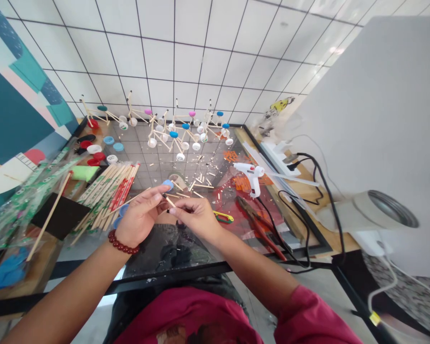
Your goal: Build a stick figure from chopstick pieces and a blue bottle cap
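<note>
My left hand, with a dark red bead bracelet at the wrist, is closed in a pinch near the table's middle. Facing it, my right hand pinches a short wooden stick piece with a dark tip, which reaches to my left fingertips. A second small black tip shows by my right thumb. Just beyond my left fingers is a light blue cap; whether they touch it I cannot tell. Cut stick pieces lie scattered beyond my hands. A cutter knife lies beside my right hand.
Several stick-and-cap assemblies stand along the back. Paper-wrapped chopsticks and loose caps lie left. At right are a white glue gun, red-handled pliers, black cables and a lamp.
</note>
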A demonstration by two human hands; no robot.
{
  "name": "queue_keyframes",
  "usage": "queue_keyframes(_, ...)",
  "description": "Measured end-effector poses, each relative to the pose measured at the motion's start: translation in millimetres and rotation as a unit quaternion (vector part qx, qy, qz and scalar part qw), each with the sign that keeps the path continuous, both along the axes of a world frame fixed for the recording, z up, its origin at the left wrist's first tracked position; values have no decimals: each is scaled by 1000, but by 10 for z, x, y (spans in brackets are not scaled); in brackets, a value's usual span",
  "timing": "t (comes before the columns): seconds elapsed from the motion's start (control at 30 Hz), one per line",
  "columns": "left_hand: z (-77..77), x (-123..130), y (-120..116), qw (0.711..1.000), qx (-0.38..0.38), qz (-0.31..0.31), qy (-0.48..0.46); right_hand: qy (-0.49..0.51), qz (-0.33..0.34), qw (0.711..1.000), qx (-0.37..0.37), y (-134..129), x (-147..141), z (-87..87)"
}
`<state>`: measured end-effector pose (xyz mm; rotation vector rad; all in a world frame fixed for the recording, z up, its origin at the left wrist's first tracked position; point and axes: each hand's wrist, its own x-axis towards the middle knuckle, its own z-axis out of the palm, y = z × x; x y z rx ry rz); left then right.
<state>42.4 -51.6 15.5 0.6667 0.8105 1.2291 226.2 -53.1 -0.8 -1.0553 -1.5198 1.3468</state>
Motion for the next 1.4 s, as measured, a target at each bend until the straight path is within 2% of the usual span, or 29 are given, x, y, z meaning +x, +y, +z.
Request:
queue_keyframes(0.13,-43,-16,-2,999,14,33,26,-9,10,1000,5,-11,-2,5)
queue_keyframes(0.27,-50,-8,-10,998,32,33,45,-12,21,1000,11,-28,-16,14)
queue_keyframes(0.53,-15,8,-3,999,22,-33,-5,8,31,999,3,-24,5,72)
queue_keyframes(0.67,-23,-3,8,1000,10,-25,-8,24,34,999,-11,-6,14,15)
queue_keyframes(0.8,-45,-28,25,1000,-15,12,2,54,21,998,-19,29,3,-72)
queue_keyframes(0.9,-60,-35,34,999,-30,30,26,70,37,996,-32,44,-4,-93)
queue_keyframes(1.2,-43,26,-15,998,31,20,57,48,84,995,-9,18,1,-20)
queue_keyframes(1.4,-25,6,2,997,27,26,68,63,84,994,-19,19,-21,-38)
